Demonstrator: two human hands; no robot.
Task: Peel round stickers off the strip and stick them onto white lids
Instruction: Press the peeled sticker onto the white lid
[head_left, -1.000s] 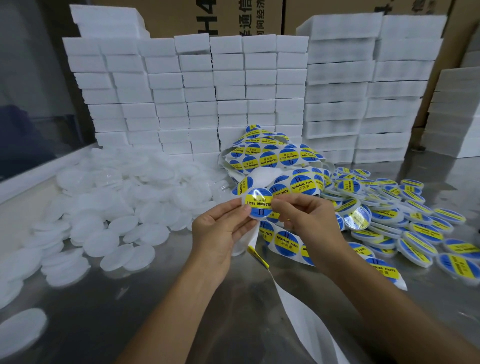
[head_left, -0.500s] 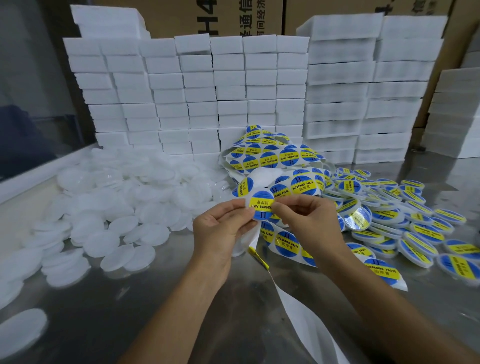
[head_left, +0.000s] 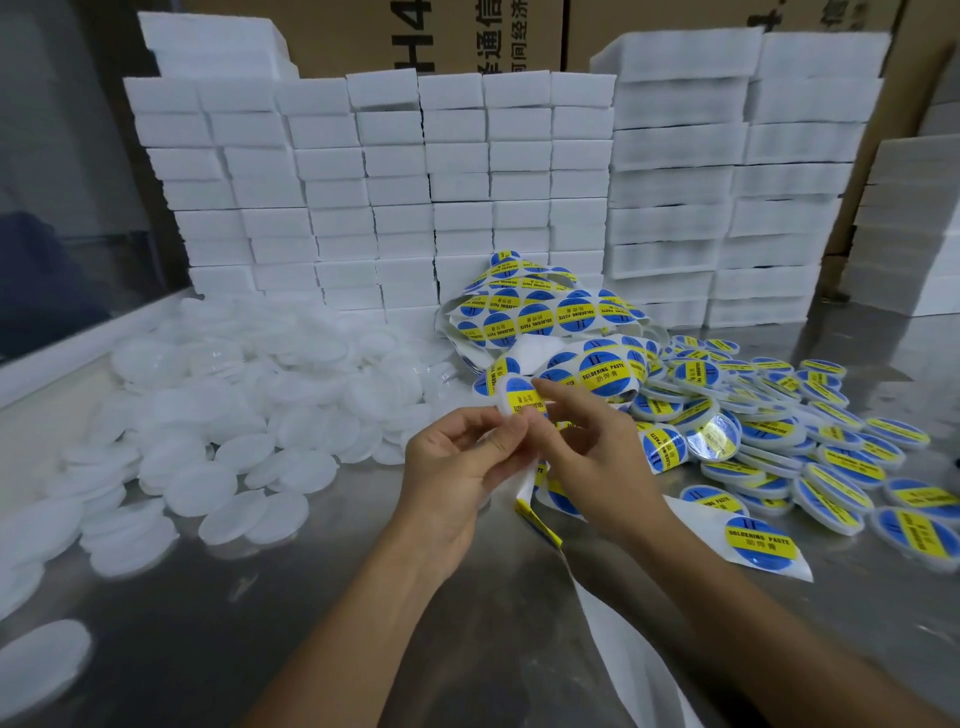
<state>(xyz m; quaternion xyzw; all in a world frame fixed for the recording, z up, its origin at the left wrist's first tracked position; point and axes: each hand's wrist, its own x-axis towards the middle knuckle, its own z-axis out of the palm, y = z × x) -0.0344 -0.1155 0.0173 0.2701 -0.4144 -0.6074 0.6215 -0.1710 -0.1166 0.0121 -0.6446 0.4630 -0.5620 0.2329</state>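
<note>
Sticker (head_left: 521, 399) now sits higher and turned edge-on against the lid (head_left: 503, 404) than a second ago, your left hand (head_left: 457, 467) pinching the lid's lower rim while your right hand (head_left: 587, 447) fingertips press it down above the worktop (head_left: 311, 623), so this one looks nearly stuck.

Bare lids (head_left: 249, 395) left, stickered lids (head_left: 810, 447) right, boxes (head_left: 395, 197) behind.

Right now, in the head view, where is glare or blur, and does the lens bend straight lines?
Head view: wide-angle bending bows the foam block stacks outward; glare whitens one stickered lid; the steel table reflects softly; the white lids at left look soft; both hands, left and right, are fairly sharp.
</note>
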